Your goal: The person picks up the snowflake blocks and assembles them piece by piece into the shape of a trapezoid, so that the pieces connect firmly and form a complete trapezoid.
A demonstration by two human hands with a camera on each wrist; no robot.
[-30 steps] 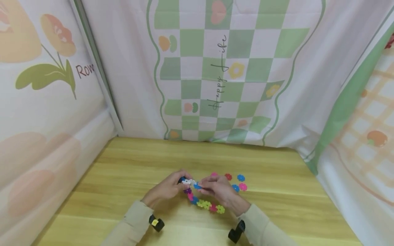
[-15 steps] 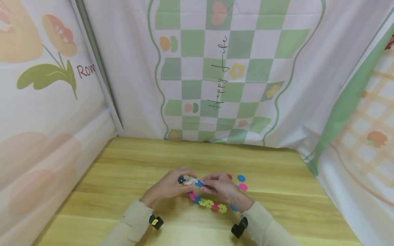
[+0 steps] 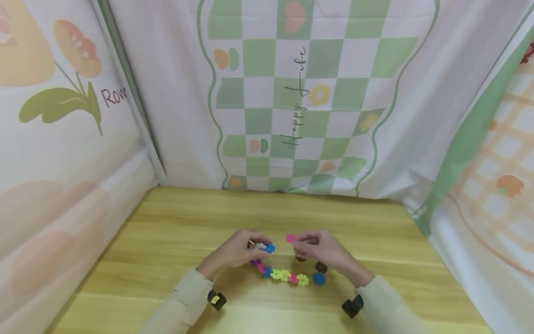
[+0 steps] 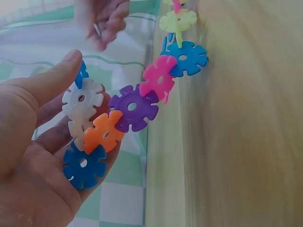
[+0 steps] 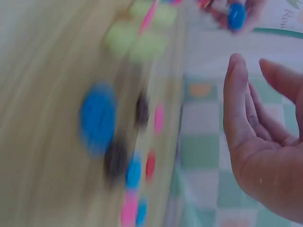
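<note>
In the head view the left hand point(image 3: 231, 254) holds one end of a chain of interlocked flower-shaped discs. The left wrist view shows its thumb on a blue disc, with white discs point(image 4: 82, 98), an orange one point(image 4: 103, 137) and a dark blue one point(image 4: 85, 166) across the fingers. From there the chain runs through a purple disc point(image 4: 133, 108) and a pink disc point(image 4: 158, 78) to yellow-green ones point(image 3: 280, 275). The right hand point(image 3: 329, 253) is apart from the chain, above loose discs; in the right wrist view point(image 5: 265, 137) thumb and fingers are parted, holding nothing.
Loose discs lie right of the chain: a blue one point(image 3: 319, 279), a brown one point(image 3: 321, 267) and a pink one point(image 3: 290, 238). The right wrist view also shows a red disc point(image 5: 150, 164). A patterned cloth point(image 3: 258, 171) hangs behind the wooden table point(image 3: 200, 208).
The right hand has let go of the blue disc at the chain's end and moved right. The blue disc stays with the chain in the left hand.
</note>
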